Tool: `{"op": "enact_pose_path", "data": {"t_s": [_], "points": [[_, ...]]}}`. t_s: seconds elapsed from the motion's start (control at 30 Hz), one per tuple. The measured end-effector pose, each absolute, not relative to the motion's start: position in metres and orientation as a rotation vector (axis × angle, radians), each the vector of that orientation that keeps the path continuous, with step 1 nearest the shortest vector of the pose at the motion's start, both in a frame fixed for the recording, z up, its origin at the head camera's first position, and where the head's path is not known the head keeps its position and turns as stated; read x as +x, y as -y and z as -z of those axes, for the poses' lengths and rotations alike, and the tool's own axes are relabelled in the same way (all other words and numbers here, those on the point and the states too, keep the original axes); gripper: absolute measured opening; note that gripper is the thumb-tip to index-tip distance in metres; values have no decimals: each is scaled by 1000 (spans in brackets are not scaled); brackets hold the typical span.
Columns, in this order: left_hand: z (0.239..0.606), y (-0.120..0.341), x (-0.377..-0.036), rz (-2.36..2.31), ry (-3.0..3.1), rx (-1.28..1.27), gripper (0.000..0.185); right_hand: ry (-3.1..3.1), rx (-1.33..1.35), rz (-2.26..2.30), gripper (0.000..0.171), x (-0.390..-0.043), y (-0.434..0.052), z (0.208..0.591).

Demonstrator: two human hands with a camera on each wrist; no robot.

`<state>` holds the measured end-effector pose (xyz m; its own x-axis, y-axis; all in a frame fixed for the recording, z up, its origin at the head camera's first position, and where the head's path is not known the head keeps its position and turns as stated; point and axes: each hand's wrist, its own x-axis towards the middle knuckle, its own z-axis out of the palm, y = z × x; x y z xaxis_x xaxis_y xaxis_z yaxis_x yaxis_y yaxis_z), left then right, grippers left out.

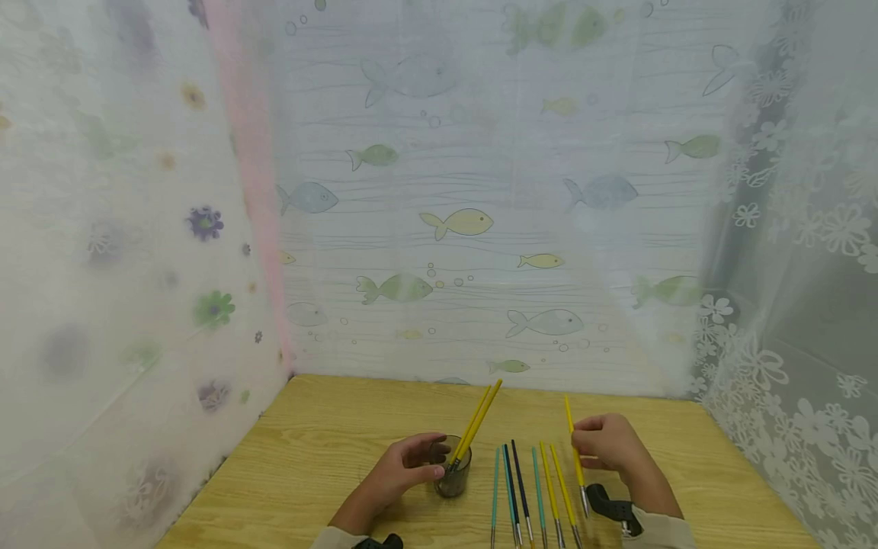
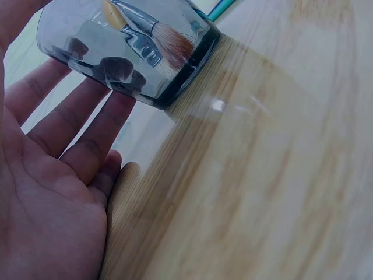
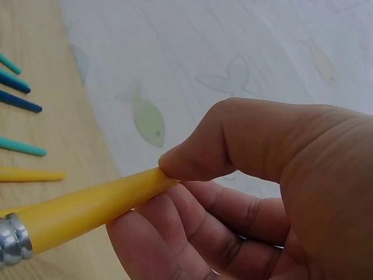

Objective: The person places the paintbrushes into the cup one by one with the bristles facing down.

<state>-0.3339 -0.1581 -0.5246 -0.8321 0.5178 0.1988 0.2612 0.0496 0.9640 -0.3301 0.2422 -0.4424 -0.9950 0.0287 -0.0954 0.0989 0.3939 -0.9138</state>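
My left hand (image 1: 401,471) curves round a small glass (image 1: 450,484) on the table, fingers on its far side and thumb at the near side. In it, two yellow-handled paintbrushes (image 1: 482,423) lean to the right; the left wrist view shows their reddish-brown bristles (image 2: 173,49) down at the glass bottom. My right hand (image 1: 615,444) pinches another yellow paintbrush (image 1: 579,467) by its handle between thumb and fingertips, bristles pointing down toward me. Left of that brush lies a row of paintbrushes: teal (image 1: 496,488), dark blue (image 1: 521,486) and yellow (image 1: 550,488) ones.
The wood-grain table (image 1: 329,415) ends at a back curtain (image 1: 439,328) printed with fish. Flowered sheets hang on the left (image 1: 137,305) and the right (image 1: 796,320). The row of brushes lies between the glass and my right hand.
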Motion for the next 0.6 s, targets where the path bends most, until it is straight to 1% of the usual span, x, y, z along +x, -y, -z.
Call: {"op": "enact_pose_path", "data": {"t_s": [0.6], "points": [[525, 159, -334, -1887, -2099, 792, 53, -2610, 45, 1765, 41, -322, -235, 425]]}}
